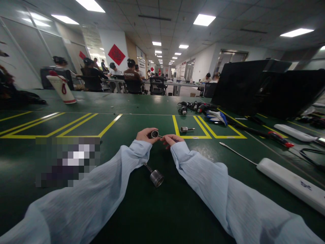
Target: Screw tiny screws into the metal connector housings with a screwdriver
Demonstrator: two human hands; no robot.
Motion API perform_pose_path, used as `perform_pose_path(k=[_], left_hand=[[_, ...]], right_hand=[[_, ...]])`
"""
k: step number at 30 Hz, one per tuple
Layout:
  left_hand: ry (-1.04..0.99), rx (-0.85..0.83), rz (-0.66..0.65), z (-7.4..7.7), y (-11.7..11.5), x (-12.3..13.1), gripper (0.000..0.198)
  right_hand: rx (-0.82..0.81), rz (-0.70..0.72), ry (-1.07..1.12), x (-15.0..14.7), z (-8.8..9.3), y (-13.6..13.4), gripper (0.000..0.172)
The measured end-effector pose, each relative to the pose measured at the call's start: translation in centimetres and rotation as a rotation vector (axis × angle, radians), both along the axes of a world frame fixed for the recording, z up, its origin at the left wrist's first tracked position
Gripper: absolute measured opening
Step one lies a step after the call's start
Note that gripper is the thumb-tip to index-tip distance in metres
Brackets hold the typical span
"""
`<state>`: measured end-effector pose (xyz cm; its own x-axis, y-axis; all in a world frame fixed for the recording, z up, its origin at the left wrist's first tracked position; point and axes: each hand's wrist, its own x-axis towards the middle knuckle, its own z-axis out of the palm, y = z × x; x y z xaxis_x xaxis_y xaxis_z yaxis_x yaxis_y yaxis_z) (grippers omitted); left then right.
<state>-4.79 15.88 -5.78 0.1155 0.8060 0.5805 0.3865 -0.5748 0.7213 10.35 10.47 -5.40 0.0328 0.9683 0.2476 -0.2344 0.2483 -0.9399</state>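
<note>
My left hand [145, 136] is closed around a small metal hole saw [154, 134], its round open end turned toward me. Fingers of my right hand [172, 139] pinch a thin metal rod [160, 136] that reaches to the rim of this cup. Whether the rod is a separate tool or part of the cutter I cannot tell. Nearer to me, between my forearms, a larger hole saw [156, 178] lies on its side, its shank pointing toward my left sleeve. Beyond my right hand another hole saw [186, 129] lies within the yellow tape lines.
Several dark metal pieces [183, 110] and a blue-white glove [217, 117] lie farther back on the green table [142, 118]. At right are a white power strip [291, 179], a red-black handle [280, 139] and black cases [266, 84]. A cup [62, 88] stands far left.
</note>
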Motion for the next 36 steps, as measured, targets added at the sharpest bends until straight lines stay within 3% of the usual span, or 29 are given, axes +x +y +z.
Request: perform_pose_path(k=[7, 15, 26, 30, 36], left_hand=[[-0.066, -0.052, -0.063, -0.2, 0.0, 0.2, 0.043], [-0.034, -0.035, -0.033, -0.3, 0.3, 0.0, 0.046], [0.249, 0.168, 0.04, 0.7, -0.9, 0.0, 0.036], [0.292, 0.181, 0.037, 0.9, -1.2, 0.0, 0.033], [0.174, 0.094, -0.003, 0.2, -0.9, 0.0, 0.038]], right_hand=[[-0.002, 0.015, -0.003, 0.0, 0.1, -0.1, 0.024], [0.003, 0.006, 0.023, 0.0, 0.2, -0.3, 0.025], [0.066, -0.175, -0.168, -0.3, -0.1, -0.1, 0.022], [0.05, -0.14, -0.133, -0.2, -0.1, 0.0, 0.022], [-0.059, -0.018, 0.037, 0.2, 0.3, -0.1, 0.024]])
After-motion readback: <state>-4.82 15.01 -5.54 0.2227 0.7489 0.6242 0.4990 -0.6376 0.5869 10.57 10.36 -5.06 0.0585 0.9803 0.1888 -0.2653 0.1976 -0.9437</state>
